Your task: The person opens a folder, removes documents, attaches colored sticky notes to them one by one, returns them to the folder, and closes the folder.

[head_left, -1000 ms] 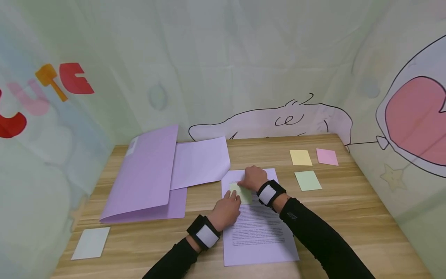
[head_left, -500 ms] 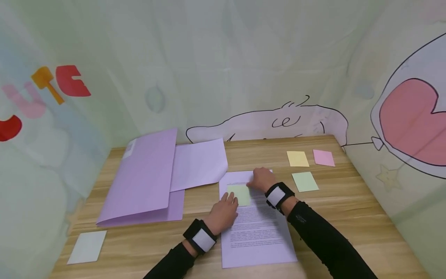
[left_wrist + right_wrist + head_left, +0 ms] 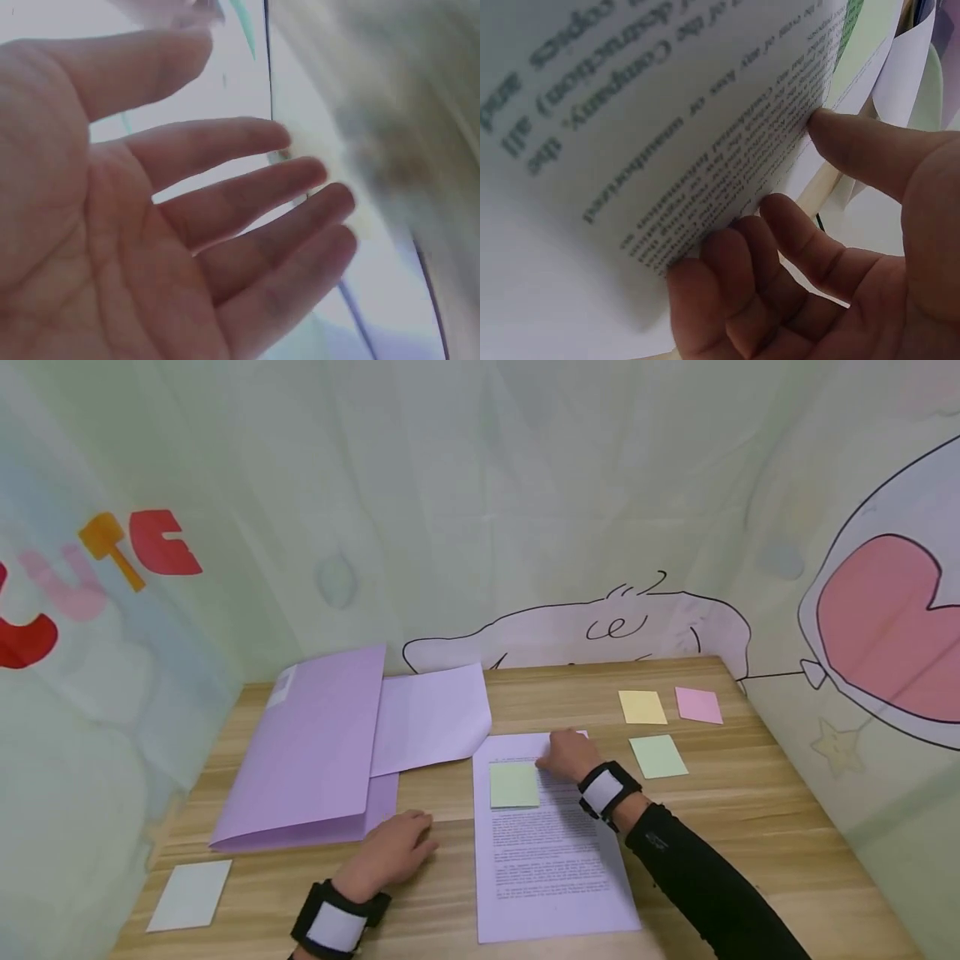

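One printed sheet lay on the wooden table, taken here as the middle of the clock. On it, between 10 and 11 o'clock, sat one green note, over the upper lines of text.

Two hands were in view. The right hand rested on the sheet toward 12 o'clock, just beside that note. Its four fingers were bent, tips against the paper, with the thumb set apart from them and touching the sheet; whether the thumb also met the note's edge I could not tell. The left hand was at 9 o'clock, off the sheet, its four fingers loosely extended and slightly spread, thumb apart, holding nothing. I could not tell whether it touched the wood.

Three loose notes made a small group: one yellow at 1 o'clock, one pink between 1 and 2, and a second green square at 2 (the two greens looked much alike). A fifth note, pale, lay well apart between 8 and 9 o'clock.

One purple folder stood partly open between 9 and 10 o'clock, with one white label. One plain sheet stuck out from under its cover, toward 10 to 11 o'clock.
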`<state>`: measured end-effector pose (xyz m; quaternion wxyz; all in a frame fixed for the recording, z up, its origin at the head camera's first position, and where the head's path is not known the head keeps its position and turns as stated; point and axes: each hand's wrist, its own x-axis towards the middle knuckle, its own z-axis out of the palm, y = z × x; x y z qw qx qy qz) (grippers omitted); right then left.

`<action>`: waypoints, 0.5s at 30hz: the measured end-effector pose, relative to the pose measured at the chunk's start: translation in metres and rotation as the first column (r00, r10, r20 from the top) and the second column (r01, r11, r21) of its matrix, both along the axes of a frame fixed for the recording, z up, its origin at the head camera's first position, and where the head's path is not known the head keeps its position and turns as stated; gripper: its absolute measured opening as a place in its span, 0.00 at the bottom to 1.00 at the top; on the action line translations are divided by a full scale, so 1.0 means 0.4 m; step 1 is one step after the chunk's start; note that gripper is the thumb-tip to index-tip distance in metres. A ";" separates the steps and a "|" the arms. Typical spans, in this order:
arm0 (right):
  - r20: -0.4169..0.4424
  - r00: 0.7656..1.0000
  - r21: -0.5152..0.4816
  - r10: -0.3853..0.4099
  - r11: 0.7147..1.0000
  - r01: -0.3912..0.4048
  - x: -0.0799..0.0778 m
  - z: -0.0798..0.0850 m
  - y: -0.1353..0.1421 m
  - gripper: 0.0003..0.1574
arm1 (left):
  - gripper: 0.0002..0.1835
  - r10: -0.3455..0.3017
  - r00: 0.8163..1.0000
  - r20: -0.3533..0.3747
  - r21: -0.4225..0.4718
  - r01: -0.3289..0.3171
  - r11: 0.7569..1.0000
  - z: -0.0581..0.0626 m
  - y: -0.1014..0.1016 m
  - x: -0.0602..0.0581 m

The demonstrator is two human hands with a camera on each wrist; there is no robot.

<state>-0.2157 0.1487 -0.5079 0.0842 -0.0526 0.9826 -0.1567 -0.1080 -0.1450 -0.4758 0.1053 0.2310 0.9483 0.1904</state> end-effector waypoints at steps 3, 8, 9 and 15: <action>-0.004 1.000 -0.026 0.019 0.999 -0.019 0.003 0.000 0.009 0.25 | 0.06 0.097 0.994 0.045 0.050 -0.099 0.994 0.022 -0.083 0.018; 0.013 1.000 -0.078 0.024 0.997 -0.023 0.013 0.007 0.019 0.19 | 0.08 0.281 0.933 0.225 0.006 -0.290 0.957 0.056 -0.208 0.039; 0.017 1.000 -0.092 0.025 0.995 -0.024 0.016 0.009 0.020 0.18 | 0.08 0.314 0.919 0.237 -0.016 -0.320 0.947 0.062 -0.232 0.043; 0.005 0.999 -0.158 0.039 0.987 -0.038 0.037 0.018 0.040 0.16 | 0.16 0.432 0.877 0.210 -0.069 -0.428 0.901 0.078 -0.378 0.074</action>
